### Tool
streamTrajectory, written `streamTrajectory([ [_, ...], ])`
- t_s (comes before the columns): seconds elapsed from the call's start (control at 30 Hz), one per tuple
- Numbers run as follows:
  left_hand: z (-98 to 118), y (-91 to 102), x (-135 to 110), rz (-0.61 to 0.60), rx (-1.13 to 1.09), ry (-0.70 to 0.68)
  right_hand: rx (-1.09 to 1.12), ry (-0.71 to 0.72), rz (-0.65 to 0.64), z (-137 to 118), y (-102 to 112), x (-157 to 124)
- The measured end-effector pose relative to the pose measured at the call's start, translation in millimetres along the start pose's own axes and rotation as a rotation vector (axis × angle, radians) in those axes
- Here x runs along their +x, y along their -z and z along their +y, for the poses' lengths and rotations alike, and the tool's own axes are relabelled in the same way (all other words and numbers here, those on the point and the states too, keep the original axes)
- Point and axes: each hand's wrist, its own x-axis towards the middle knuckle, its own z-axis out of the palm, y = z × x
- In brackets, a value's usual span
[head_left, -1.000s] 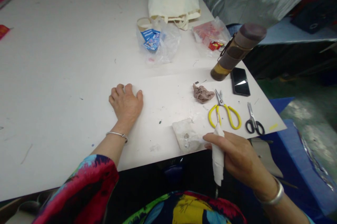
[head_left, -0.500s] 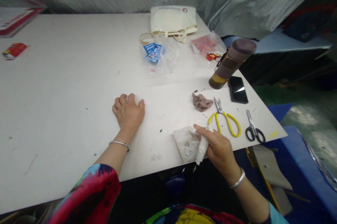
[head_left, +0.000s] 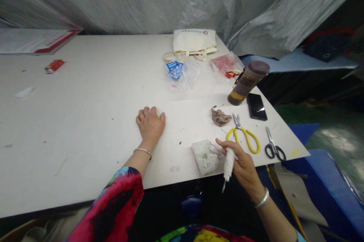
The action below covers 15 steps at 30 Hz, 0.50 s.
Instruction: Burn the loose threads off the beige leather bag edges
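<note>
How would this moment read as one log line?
left hand: palm down on table | right hand: holding white-wrapped tool | nearby: yellow-handled scissors, crumpled brown wad

Left hand (head_left: 150,124) rests palm down, fingers (head_left: 153,111) bent. Right hand (head_left: 241,163) is curled in a grip, forearm (head_left: 275,213) angled inward.

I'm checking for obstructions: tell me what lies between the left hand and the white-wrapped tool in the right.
The whitish pad lies on the table between the left hand and the wrapped tool, with a small dark scrap nearer that hand.
</note>
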Motion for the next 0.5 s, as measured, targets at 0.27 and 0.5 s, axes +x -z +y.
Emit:
streamTrajectory([
  [0.27, -3.9, 5.0, -2.7, 0.016, -0.107, 0.013, 0.027, 0.046, 0.166, -32.6, 12.8, -31.4],
  [0.5, -9.6, 13.7, -14.1, 0.056, -0.319, -0.01, 0.113, 0.063, 0.454, -37.8, 22.7, -27.3],
])
